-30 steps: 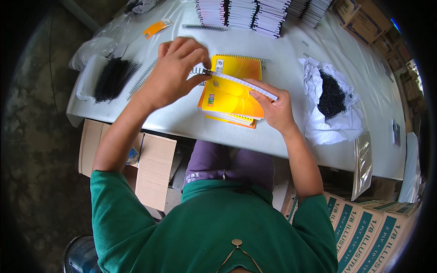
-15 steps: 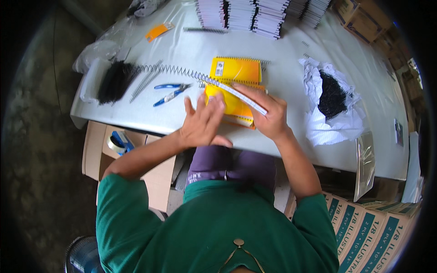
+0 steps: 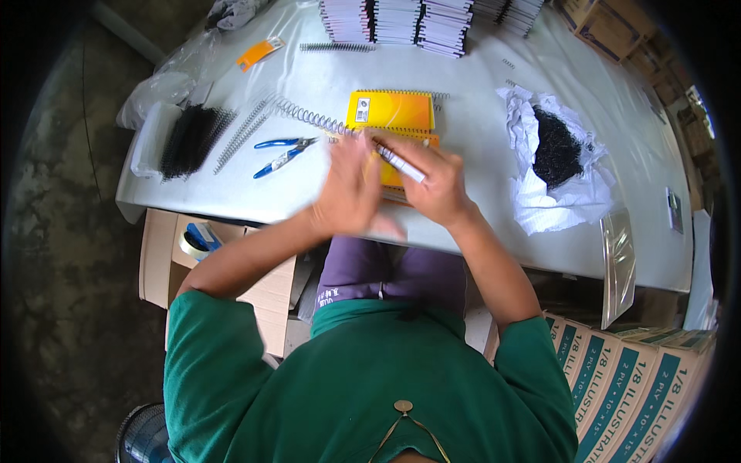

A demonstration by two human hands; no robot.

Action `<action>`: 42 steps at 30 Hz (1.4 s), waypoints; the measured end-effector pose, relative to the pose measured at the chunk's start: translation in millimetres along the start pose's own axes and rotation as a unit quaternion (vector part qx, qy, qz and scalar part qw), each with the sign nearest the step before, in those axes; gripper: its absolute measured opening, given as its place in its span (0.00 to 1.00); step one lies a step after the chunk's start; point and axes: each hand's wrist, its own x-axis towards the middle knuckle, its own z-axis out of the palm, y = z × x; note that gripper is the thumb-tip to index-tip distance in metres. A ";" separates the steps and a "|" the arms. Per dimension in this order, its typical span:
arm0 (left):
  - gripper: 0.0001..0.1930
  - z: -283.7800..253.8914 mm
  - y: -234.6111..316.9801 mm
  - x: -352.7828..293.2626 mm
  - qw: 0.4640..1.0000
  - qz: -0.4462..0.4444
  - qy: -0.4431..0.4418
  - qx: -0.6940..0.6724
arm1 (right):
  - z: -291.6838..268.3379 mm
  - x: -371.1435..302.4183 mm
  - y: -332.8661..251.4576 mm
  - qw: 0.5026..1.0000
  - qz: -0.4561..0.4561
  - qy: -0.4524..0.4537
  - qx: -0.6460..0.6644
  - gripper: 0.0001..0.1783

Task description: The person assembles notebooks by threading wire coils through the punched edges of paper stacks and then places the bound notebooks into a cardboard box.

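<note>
My right hand (image 3: 440, 185) is closed on a notebook (image 3: 404, 165), whose narrow white page edge faces up. A long wire coil (image 3: 309, 115) runs from the notebook's far end out to the left. My left hand (image 3: 347, 189), blurred by motion, is beside that end of the notebook, fingers stretched out and thumb apart; whether it touches the coil I cannot tell. A yellow spiral notebook (image 3: 395, 110) lies just beyond, and more yellow covers (image 3: 394, 176) are partly hidden under my hands. Blue-handled pliers (image 3: 284, 156) lie left of my left hand.
Loose coils (image 3: 243, 133) and a dark coil bundle (image 3: 189, 143) lie at left. Crumpled white paper (image 3: 532, 208) holds a black coil heap (image 3: 557, 147) at right. Notebook stacks (image 3: 397, 21) stand at the back. An open carton (image 3: 266, 305) with a tape dispenser (image 3: 202, 238) sits below the table's front edge.
My left hand has moved slightly up and right, closer to the notebook and coil. My right hand and the notebook have tilted and shifted a little left. The coil's free end has drawn rightward.
</note>
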 end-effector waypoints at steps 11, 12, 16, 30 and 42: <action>0.42 -18.8 11.7 18.9 0.999 -0.005 -0.022 -0.048 | -1.8 -3.0 9.3 0.993 0.059 -0.014 0.098 0.21; 0.43 -30.9 5.1 46.3 0.999 -0.025 -0.047 0.010 | -2.0 -11.1 8.5 0.991 0.088 -0.016 0.104 0.20; 0.44 -35.3 -9.5 78.0 0.980 -0.058 0.062 0.180 | -4.7 -2.6 8.0 0.992 0.076 -0.054 0.089 0.19; 0.19 -40.5 5.2 90.3 0.990 -0.082 -0.109 -0.037 | -9.2 -12.5 25.4 0.955 0.218 -0.074 0.186 0.14; 0.10 -51.3 -24.9 109.6 0.974 -0.043 -0.215 -0.051 | -12.1 -2.7 23.5 0.944 0.266 -0.078 0.178 0.12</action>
